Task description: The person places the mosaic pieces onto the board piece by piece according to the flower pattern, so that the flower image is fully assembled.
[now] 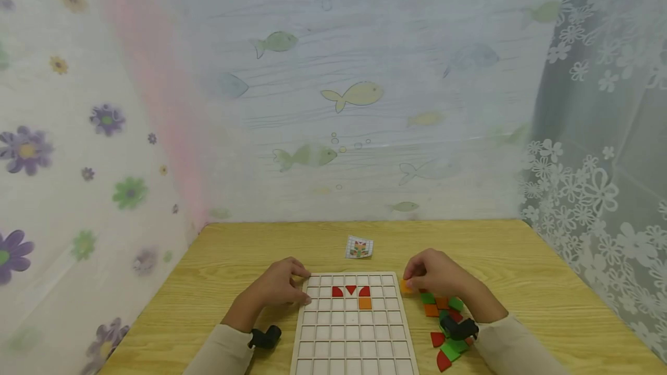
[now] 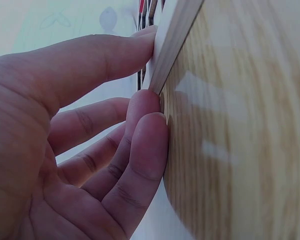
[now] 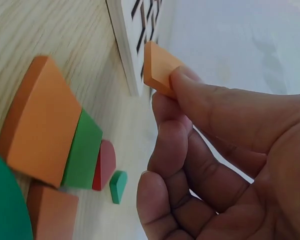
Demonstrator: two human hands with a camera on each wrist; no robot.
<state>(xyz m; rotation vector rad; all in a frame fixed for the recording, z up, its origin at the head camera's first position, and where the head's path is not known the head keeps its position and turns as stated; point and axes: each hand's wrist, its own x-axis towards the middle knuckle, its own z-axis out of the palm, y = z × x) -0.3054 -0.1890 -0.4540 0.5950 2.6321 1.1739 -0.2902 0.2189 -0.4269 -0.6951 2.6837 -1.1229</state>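
A pale wooden grid board (image 1: 354, 333) lies on the table, with red pieces (image 1: 351, 290) and one orange square (image 1: 366, 303) set in its upper cells. My left hand (image 1: 281, 283) holds the board's upper left edge. In the left wrist view, the thumb (image 2: 115, 55) touches the board's rim while curled fingers rest against its side. Just off the board's upper right, my right hand (image 1: 435, 274) pinches an orange square tile (image 3: 160, 69) between thumb and forefinger. The tile is held above the table, apart from the board.
Loose green, orange and red pieces (image 1: 450, 352) lie right of the board, partly hidden under my right wrist. A small printed pattern card (image 1: 359, 247) lies beyond the board. Fish-patterned sheeting (image 1: 359, 94) hangs behind the table (image 1: 250, 242).
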